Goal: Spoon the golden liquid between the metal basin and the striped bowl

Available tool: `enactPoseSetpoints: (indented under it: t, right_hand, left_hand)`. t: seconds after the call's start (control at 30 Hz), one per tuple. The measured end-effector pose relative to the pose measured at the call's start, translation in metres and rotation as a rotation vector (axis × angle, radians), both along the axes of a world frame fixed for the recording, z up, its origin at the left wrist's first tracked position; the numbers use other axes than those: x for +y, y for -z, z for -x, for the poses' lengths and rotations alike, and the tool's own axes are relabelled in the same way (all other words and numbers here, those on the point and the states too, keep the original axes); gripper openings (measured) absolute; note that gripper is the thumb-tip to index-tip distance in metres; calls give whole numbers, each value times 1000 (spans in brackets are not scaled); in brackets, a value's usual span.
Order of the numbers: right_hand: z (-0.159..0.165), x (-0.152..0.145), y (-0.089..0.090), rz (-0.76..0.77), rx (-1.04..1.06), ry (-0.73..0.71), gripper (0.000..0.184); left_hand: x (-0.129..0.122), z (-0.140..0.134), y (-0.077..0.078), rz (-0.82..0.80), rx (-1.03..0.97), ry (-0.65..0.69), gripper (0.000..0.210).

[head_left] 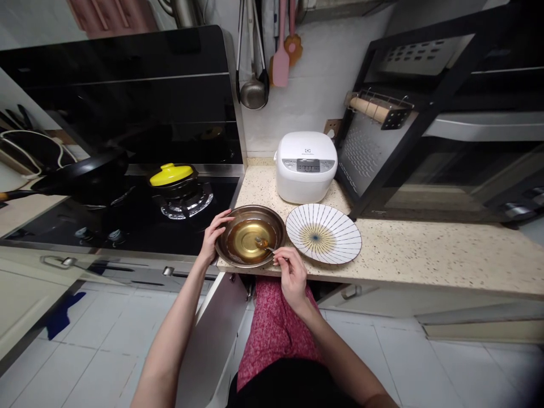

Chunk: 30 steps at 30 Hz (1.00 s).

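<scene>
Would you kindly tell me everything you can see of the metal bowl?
The metal bowl is round, shallow and shiny, holding what looks like amber liquid. It sits upright at the front of the counter, beside the striped plate. The left hand touches its left rim; the right hand holds a spoon reaching into it.

Pretty clearly a kitchen, and it looks like somebody's home. The hob [140,228] has 2 pans on it: a black wok [85,177] and a little pot [182,188] with a bright yellow lid [171,175]. There's a household-type white rice cooker [306,170] on the speckled worktop [446,249], a ladle [254,94] and pink spatula [281,68] hanging by the wall [312,105], plus cream cabinet fronts [32,280] and a tiled floor [102,365].
</scene>
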State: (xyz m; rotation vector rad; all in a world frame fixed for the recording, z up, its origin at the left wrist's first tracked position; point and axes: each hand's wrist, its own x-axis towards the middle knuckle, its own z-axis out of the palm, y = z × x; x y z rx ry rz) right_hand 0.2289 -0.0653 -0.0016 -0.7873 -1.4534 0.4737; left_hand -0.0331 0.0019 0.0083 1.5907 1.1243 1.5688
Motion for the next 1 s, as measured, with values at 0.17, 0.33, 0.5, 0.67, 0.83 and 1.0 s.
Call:
enactPoseSetpoints:
  t: [0.17, 0.33, 0.5, 0.67, 0.83, 1.0]
  right_hand:
    - [2, 0, 2, 84, 46, -44, 20]
    - [4, -1, 3, 128, 110, -69, 21]
    - [5, -2, 6, 150, 158, -50, 24]
    - [6, -3, 10, 176, 197, -58, 25]
    - [4, -4, 12, 155, 190, -43, 25]
    - [1, -6, 14, 128, 223, -19, 25]
  left_hand:
    - [0, 0, 0, 7, 10, -5, 35]
    - [-1, 0, 0, -1, 5, -1, 34]
    - [0, 0, 0, 7, 7, -4, 35]
    - [0, 1, 1, 7, 6, -3, 35]
    - [-1, 0, 0, 10, 1, -5, 34]
    - [-1, 0, 0, 5, -8, -2, 34]
